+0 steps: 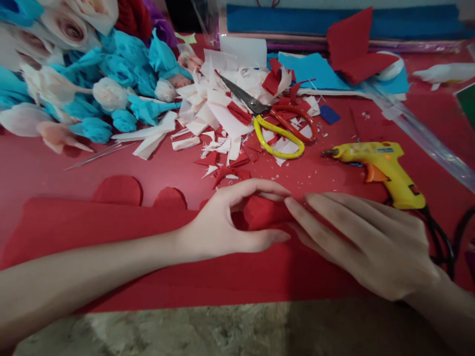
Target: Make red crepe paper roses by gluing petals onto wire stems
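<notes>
A small rolled piece of red crepe paper [265, 213] lies between my hands, above a wide red crepe sheet [148, 267]. My left hand [230, 222] curves around it, thumb below and fingers above. From the right, my right hand [363, 242] has its fingers close together at the narrow end of the roll; its thumb is mostly hidden. Rounded red paper petals, a larger one [118, 190] and a smaller one [169, 198], lie along the sheet's far edge beside my left forearm.
Scissors [256, 106] rest on white and red paper scraps [211, 109]. A yellow glue gun [382, 158], its orange light lit, lies at right with a black cord. Blue and pale paper flowers [122, 64] fill the far left; blue sheets [315, 69] lie behind.
</notes>
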A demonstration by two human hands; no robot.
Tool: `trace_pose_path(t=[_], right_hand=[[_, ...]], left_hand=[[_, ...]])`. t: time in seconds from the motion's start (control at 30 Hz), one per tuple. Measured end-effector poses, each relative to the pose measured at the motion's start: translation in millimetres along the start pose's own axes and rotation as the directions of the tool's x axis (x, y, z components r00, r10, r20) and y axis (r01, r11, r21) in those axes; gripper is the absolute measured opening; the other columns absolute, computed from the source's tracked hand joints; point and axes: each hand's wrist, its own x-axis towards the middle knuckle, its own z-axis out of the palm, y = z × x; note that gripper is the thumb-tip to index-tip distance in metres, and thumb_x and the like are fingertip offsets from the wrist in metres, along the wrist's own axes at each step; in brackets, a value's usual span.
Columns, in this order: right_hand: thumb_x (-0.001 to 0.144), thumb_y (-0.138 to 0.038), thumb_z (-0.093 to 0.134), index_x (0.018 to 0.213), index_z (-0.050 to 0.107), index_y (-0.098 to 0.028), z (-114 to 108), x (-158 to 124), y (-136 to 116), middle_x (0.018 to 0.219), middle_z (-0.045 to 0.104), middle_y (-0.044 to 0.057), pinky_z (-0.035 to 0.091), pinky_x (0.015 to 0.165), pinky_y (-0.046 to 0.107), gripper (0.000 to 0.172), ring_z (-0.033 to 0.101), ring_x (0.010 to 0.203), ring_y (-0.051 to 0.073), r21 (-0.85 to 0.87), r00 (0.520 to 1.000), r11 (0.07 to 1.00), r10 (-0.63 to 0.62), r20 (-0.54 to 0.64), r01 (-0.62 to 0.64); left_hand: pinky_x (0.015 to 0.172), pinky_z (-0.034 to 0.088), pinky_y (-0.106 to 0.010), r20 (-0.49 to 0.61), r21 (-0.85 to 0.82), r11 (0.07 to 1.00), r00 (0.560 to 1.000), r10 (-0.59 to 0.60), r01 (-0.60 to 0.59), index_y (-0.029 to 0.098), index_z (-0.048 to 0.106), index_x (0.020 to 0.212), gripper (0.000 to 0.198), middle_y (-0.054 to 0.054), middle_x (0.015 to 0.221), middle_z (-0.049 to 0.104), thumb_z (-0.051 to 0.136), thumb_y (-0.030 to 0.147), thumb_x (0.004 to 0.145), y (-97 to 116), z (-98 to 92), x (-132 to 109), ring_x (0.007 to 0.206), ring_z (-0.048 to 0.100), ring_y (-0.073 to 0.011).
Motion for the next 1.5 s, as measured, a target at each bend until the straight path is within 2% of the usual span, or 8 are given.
trace_pose_path(t=[0.23, 0.4, 0.53, 0.7, 0.97, 1.17, 1.37, 1.5], right_hand=[[0.078, -0.02, 0.06, 0.102, 0.058, -0.005, 2, 0, 1, 0.085, 0.064, 0.008, 0.048, 0.062, 0.03, 0.028, 0.058, 0.075, 0.018, 0.028, 0.999, 0.999, 0.019, -0.051, -0.018], [0.077, -0.018, 0.062, 0.102, 0.057, -0.004, 4, 2, 2, 0.082, 0.063, 0.008, 0.047, 0.059, 0.028, 0.03, 0.057, 0.071, 0.016, 0.046, 0.998, 0.998, 0.04, -0.053, -0.037], [0.079, -0.019, 0.06, 0.1, 0.057, -0.006, 5, 7, 1, 0.078, 0.064, 0.005, 0.048, 0.06, 0.026, 0.025, 0.059, 0.066, 0.014, 0.093, 0.992, 0.99, 0.113, -0.048, -0.108], [0.083, -0.019, 0.055, 0.099, 0.056, -0.009, 3, 11, -1, 0.085, 0.065, 0.006, 0.048, 0.062, 0.025, 0.02, 0.061, 0.076, 0.014, 0.161, 0.969, 0.959, 0.244, -0.04, -0.234], [0.077, -0.016, 0.062, 0.095, 0.058, -0.009, 0, 14, -3, 0.087, 0.064, 0.005, 0.047, 0.071, 0.021, 0.02, 0.06, 0.08, 0.011, 0.282, 0.935, 0.905, 0.348, -0.062, -0.318], [0.076, -0.016, 0.063, 0.092, 0.06, -0.013, -2, 15, -6, 0.087, 0.064, 0.002, 0.046, 0.078, 0.016, 0.016, 0.059, 0.08, 0.008, 0.374, 0.91, 0.847, 0.415, -0.02, -0.378], [0.078, -0.011, 0.059, 0.091, 0.061, -0.013, -3, 10, -3, 0.085, 0.065, 0.002, 0.048, 0.067, 0.02, 0.013, 0.06, 0.076, 0.01, 0.276, 0.955, 0.922, 0.295, -0.045, -0.272], [0.084, -0.007, 0.048, 0.096, 0.06, -0.009, -7, 6, -2, 0.09, 0.065, 0.005, 0.046, 0.077, 0.022, 0.016, 0.057, 0.085, 0.011, 0.284, 0.985, 0.945, 0.173, -0.022, -0.16]], left_hand=[[0.091, 0.043, -0.013, -0.032, 0.07, 0.997, 0.999, 0.025, -0.023, 0.015, 0.054, 0.103, 0.034, -0.001, 0.106, 0.062, 0.065, 0.013, 0.07, 2, -0.2, 1, 0.1, 0.057, -0.0081], [0.089, 0.047, -0.019, -0.03, 0.037, 0.999, 0.999, -0.014, 0.015, 0.018, 0.054, 0.103, 0.031, -0.002, 0.106, 0.062, 0.062, 0.016, 0.074, 0, -0.2, 0, 0.098, 0.058, -0.0119], [0.079, 0.05, -0.019, -0.054, 0.073, 0.996, 0.997, -0.052, 0.056, 0.02, 0.056, 0.101, 0.028, -0.001, 0.098, 0.064, 0.063, 0.021, 0.074, -2, 0.2, -1, 0.091, 0.059, -0.0133], [0.073, 0.053, -0.023, -0.086, 0.091, 0.992, 0.993, -0.076, 0.084, 0.02, 0.059, 0.099, 0.027, -0.004, 0.094, 0.064, 0.064, 0.026, 0.073, -3, 0.1, -3, 0.089, 0.059, -0.0174], [0.065, 0.055, -0.023, -0.075, 0.011, 0.99, 0.988, -0.138, 0.139, 0.017, 0.059, 0.098, 0.027, -0.005, 0.086, 0.064, 0.063, 0.026, 0.073, -1, 1.0, -2, 0.071, 0.063, -0.0151], [0.066, 0.054, -0.021, -0.077, 0.024, 0.994, 0.991, -0.105, 0.107, 0.019, 0.06, 0.098, 0.026, -0.004, 0.088, 0.064, 0.063, 0.025, 0.073, -1, 0.0, -2, 0.078, 0.061, -0.0155], [0.068, 0.053, -0.02, -0.076, 0.047, 0.994, 0.993, -0.091, 0.095, 0.018, 0.061, 0.096, 0.025, -0.004, 0.088, 0.066, 0.064, 0.021, 0.072, 0, -0.8, -1, 0.085, 0.061, -0.0161], [0.071, 0.052, -0.019, -0.056, 0.016, 0.998, 0.997, -0.057, 0.058, 0.016, 0.06, 0.096, 0.025, -0.004, 0.091, 0.067, 0.064, 0.017, 0.071, 0, -0.8, -1, 0.084, 0.062, -0.014]])
